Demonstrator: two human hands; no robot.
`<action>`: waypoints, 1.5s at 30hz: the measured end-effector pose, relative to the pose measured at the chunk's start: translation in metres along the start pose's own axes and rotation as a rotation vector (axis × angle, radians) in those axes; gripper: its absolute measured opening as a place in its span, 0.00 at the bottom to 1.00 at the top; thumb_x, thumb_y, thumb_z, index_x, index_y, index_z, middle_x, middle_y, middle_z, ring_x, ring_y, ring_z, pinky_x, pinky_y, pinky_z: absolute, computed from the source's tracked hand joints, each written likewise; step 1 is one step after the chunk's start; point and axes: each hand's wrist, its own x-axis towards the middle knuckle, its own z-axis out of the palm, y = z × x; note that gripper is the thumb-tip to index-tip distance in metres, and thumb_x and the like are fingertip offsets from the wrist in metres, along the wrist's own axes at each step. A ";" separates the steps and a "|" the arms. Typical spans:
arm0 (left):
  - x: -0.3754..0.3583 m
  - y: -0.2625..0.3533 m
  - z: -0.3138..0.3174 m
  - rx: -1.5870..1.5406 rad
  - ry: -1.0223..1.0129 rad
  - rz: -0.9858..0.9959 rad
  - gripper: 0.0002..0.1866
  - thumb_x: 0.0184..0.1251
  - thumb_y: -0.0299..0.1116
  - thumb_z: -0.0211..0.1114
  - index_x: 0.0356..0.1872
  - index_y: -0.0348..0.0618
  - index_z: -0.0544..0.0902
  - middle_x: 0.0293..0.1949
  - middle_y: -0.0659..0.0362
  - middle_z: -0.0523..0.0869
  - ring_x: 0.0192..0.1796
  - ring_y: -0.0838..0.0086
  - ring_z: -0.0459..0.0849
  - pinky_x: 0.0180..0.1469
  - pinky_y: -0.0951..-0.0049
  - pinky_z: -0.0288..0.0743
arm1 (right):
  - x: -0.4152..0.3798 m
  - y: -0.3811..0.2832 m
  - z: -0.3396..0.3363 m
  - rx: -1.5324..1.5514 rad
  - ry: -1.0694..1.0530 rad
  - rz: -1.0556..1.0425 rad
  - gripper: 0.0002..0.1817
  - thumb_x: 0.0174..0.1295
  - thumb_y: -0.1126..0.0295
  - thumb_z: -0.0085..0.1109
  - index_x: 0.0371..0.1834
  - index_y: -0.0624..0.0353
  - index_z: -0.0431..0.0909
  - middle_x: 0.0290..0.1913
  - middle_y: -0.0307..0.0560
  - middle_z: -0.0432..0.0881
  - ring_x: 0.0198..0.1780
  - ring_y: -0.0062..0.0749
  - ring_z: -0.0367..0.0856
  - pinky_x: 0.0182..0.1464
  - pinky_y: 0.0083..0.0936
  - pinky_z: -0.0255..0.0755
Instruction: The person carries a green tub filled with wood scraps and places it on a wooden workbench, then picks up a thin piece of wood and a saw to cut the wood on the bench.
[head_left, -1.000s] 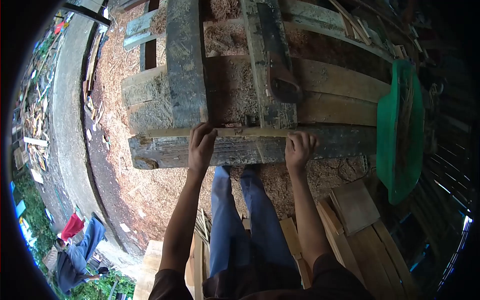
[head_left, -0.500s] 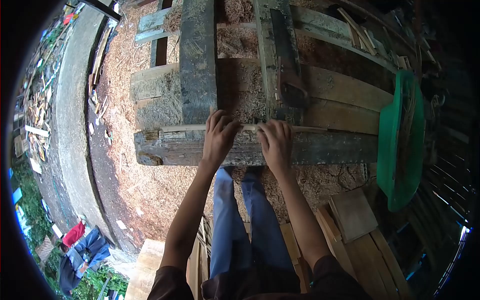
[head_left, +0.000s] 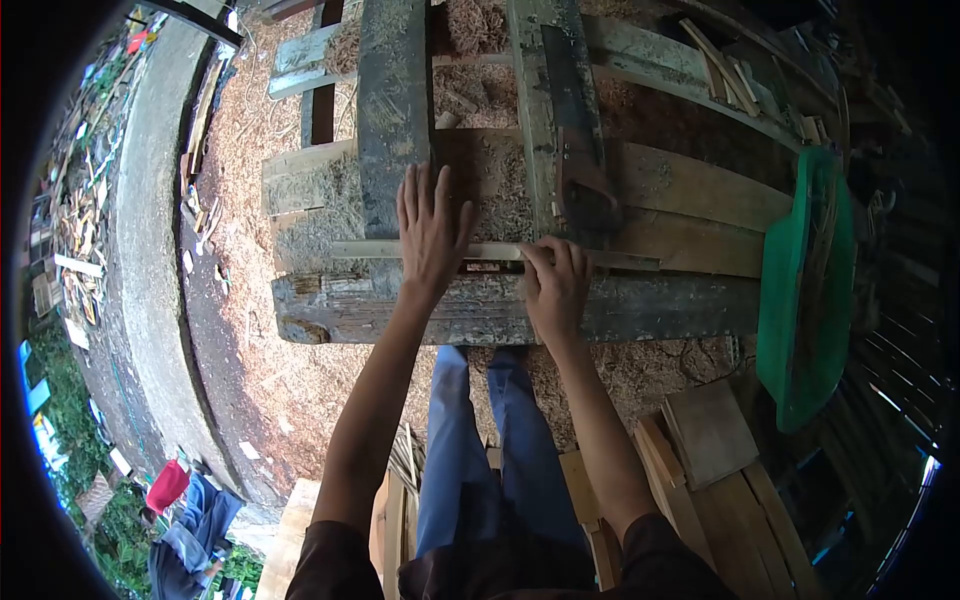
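Observation:
A thin pale wooden slat point(head_left: 375, 249) lies crosswise on a rough plank workbench point(head_left: 640, 305) covered in sawdust. My left hand point(head_left: 430, 232) lies flat on the slat with its fingers spread, reaching past it toward a dark upright plank point(head_left: 393, 110). My right hand point(head_left: 555, 285) is curled over the slat a little to the right, fingers pressing it onto the bench's front beam. The slat's right end point(head_left: 625, 261) sticks out beyond my right hand.
A green net bag point(head_left: 805, 280) hangs at the bench's right end. Stacked boards point(head_left: 710, 430) lie by my right leg. Sawdust covers the ground point(head_left: 260, 370). A curved concrete kerb point(head_left: 140, 250) runs on the left. A person in blue point(head_left: 195, 530) crouches at lower left.
My left hand has opened and stretched forward, flat over the slat. My right hand, which slid left along the slat earlier, now stays near its middle. The slat sits slightly farther onto the bench.

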 end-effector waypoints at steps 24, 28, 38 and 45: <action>0.028 -0.002 0.005 0.118 -0.112 -0.095 0.36 0.77 0.45 0.56 0.82 0.45 0.63 0.85 0.45 0.56 0.88 0.53 0.50 0.87 0.45 0.36 | 0.046 -0.054 -0.059 0.737 0.180 0.594 0.12 0.73 0.67 0.63 0.48 0.62 0.72 0.27 0.43 0.74 0.25 0.29 0.75 0.28 0.32 0.67; 0.030 -0.001 0.004 0.113 -0.118 -0.109 0.38 0.74 0.43 0.58 0.83 0.44 0.62 0.85 0.45 0.56 0.88 0.54 0.50 0.87 0.45 0.35 | -0.063 -0.082 -0.039 0.746 0.112 0.536 0.12 0.73 0.67 0.65 0.45 0.60 0.72 0.25 0.40 0.70 0.24 0.27 0.73 0.28 0.32 0.66; 0.022 -0.009 0.014 0.098 0.002 -0.110 0.38 0.72 0.40 0.62 0.82 0.44 0.63 0.84 0.45 0.59 0.87 0.53 0.51 0.87 0.45 0.39 | -0.094 -0.135 -0.026 0.655 0.216 0.624 0.14 0.78 0.63 0.63 0.38 0.59 0.74 0.23 0.39 0.71 0.24 0.22 0.70 0.28 0.30 0.63; 0.012 -0.009 0.005 0.011 -0.016 0.049 0.33 0.77 0.43 0.59 0.79 0.44 0.67 0.84 0.46 0.60 0.87 0.52 0.54 0.87 0.45 0.41 | -0.088 -0.138 -0.021 0.564 0.206 0.557 0.17 0.80 0.62 0.60 0.33 0.59 0.73 0.23 0.43 0.74 0.21 0.28 0.73 0.26 0.32 0.63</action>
